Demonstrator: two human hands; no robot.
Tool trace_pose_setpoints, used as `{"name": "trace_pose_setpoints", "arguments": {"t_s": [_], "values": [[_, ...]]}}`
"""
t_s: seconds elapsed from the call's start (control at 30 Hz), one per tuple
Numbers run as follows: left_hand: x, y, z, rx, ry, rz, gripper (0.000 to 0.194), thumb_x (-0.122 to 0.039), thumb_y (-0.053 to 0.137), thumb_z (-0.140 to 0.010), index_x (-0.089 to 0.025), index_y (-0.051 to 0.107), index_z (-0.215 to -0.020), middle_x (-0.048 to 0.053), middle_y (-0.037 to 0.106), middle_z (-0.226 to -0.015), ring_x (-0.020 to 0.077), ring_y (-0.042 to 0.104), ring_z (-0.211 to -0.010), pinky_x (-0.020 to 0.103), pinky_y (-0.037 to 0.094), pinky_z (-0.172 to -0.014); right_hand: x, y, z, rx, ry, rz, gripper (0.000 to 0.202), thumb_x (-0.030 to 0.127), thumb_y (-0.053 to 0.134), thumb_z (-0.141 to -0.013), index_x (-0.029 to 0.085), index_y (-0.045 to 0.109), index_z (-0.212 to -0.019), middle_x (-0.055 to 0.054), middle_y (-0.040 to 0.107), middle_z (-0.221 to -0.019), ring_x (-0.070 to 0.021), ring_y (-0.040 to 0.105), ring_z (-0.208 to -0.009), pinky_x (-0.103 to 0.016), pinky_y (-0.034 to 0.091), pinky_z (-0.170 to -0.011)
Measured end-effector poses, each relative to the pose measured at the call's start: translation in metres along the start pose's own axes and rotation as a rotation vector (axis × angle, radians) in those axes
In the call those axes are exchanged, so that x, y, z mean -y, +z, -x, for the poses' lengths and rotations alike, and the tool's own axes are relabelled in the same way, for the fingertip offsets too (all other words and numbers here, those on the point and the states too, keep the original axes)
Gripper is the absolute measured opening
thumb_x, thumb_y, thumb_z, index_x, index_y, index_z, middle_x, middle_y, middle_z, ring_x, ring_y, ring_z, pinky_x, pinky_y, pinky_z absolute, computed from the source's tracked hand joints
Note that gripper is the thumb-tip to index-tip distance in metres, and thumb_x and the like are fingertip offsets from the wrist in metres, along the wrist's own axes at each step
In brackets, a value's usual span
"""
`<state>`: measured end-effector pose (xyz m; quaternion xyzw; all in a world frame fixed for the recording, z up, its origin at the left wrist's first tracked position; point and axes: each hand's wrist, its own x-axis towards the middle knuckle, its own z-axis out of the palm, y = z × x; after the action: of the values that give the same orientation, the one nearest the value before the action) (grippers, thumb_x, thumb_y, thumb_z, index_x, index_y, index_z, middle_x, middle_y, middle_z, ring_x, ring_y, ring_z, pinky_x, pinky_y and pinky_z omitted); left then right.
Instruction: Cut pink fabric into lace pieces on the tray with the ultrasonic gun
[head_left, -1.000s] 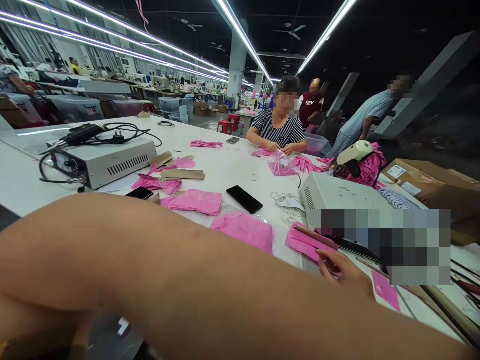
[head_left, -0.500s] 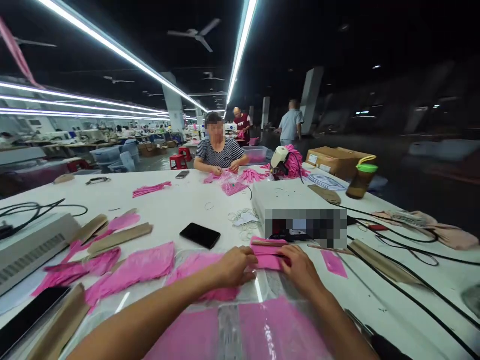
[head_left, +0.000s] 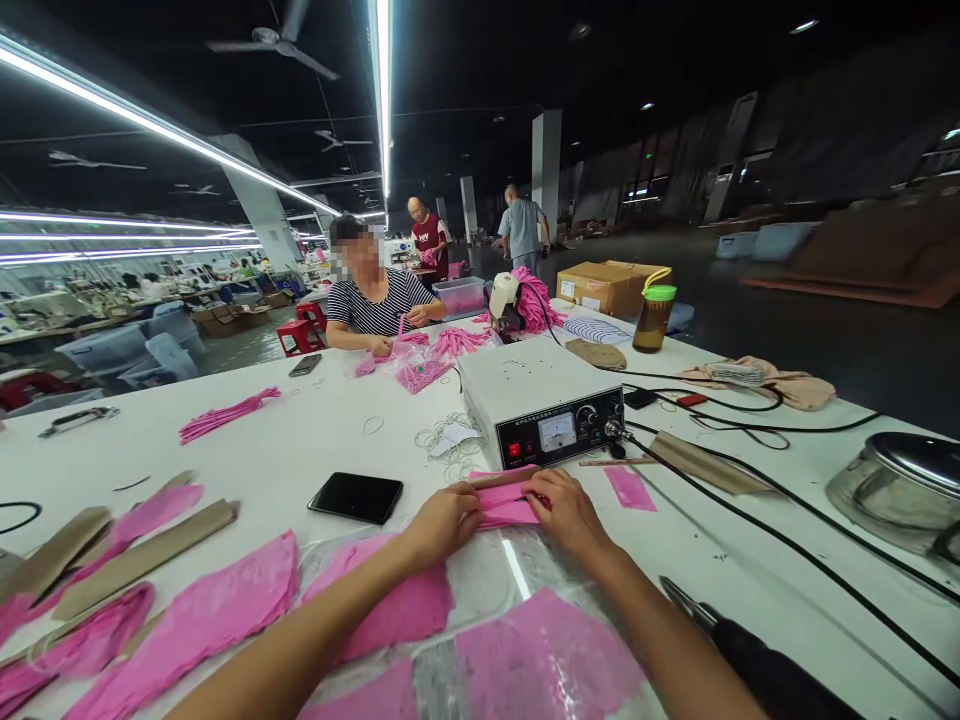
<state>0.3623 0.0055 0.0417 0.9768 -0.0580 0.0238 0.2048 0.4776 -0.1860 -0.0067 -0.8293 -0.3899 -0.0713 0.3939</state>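
Note:
A small piece of pink fabric lies in front of the white box-shaped device, with a brown strip along its back edge. My left hand has its fingers closed on the fabric's left end. At the right end my right hand pinches the same fabric. Beneath my forearms are larger pink pieces under clear plastic. The device, with a dial and a lit red switch, stands just behind my hands.
A black phone lies left of my hands. A black-handled tool and cables are at the right, near a glass pot. Across the table, a person in a striped top handles pink fabric. A bottle stands far right.
The view has turned right, so the table things appear further left and the glass pot shows fully. Both hands remain on the pink fabric, with the fingers slightly shifted.

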Motion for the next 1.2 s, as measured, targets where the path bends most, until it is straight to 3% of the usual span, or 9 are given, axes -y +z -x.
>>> {"name": "trace_pose_setpoints", "arguments": {"t_s": [0.27, 0.53, 0.67, 0.83, 1.2], "values": [[0.002, -0.015, -0.009, 0.048, -0.043, 0.138, 0.027, -0.015, 0.05, -0.083, -0.015, 0.063, -0.06, 0.003, 0.066, -0.081, 0.014, 0.06, -0.078, 0.021, 0.045, -0.076, 0.013, -0.011, 0.006, 0.018, -0.031, -0.095, 0.019, 0.026, 0.053, -0.086, 0.022, 0.071, -0.089, -0.007, 0.068, -0.096, -0.0233, 0.059, -0.095, -0.039, 0.045, -0.086], [0.002, -0.017, -0.011, 0.065, -0.106, 0.214, 0.021, -0.018, 0.051, -0.082, -0.015, 0.062, -0.064, 0.0, 0.059, -0.066, 0.0127, 0.052, -0.068, 0.021, 0.041, -0.067, 0.024, -0.008, 0.005, 0.07, -0.074, -0.142, 0.015, 0.024, 0.057, -0.083, 0.023, 0.071, -0.087, -0.004, 0.069, -0.091, -0.0226, 0.058, -0.092, -0.038, 0.045, -0.085], [0.004, -0.015, -0.012, 0.077, -0.148, 0.248, 0.026, -0.023, 0.052, -0.088, -0.014, 0.059, -0.064, -0.002, 0.055, -0.062, 0.0112, 0.05, -0.061, 0.022, 0.04, -0.062, 0.028, -0.001, 0.006, 0.085, -0.097, -0.146, 0.015, 0.022, 0.055, -0.084, 0.023, 0.07, -0.08, -0.004, 0.069, -0.085, -0.0222, 0.058, -0.088, -0.037, 0.044, -0.084], [0.006, -0.011, -0.009, 0.085, -0.198, 0.256, 0.035, -0.04, 0.054, -0.094, -0.013, 0.057, -0.073, -0.003, 0.054, -0.067, 0.0115, 0.054, -0.061, 0.025, 0.046, -0.061, 0.029, 0.007, 0.008, 0.086, -0.098, -0.163, 0.024, 0.024, 0.049, -0.088, 0.022, 0.067, -0.072, -0.003, 0.068, -0.078, -0.0213, 0.058, -0.081, -0.036, 0.044, -0.081], [0.004, -0.016, -0.008, 0.149, -0.198, 0.129, 0.033, -0.038, 0.052, -0.096, -0.011, 0.061, -0.08, -0.002, 0.059, -0.071, 0.0123, 0.059, -0.064, 0.026, 0.05, -0.062, 0.024, 0.012, 0.006, 0.034, -0.057, -0.197, 0.025, 0.028, 0.048, -0.085, 0.022, 0.065, -0.068, -0.004, 0.068, -0.076, -0.0225, 0.059, -0.08, -0.036, 0.045, -0.079]]}}
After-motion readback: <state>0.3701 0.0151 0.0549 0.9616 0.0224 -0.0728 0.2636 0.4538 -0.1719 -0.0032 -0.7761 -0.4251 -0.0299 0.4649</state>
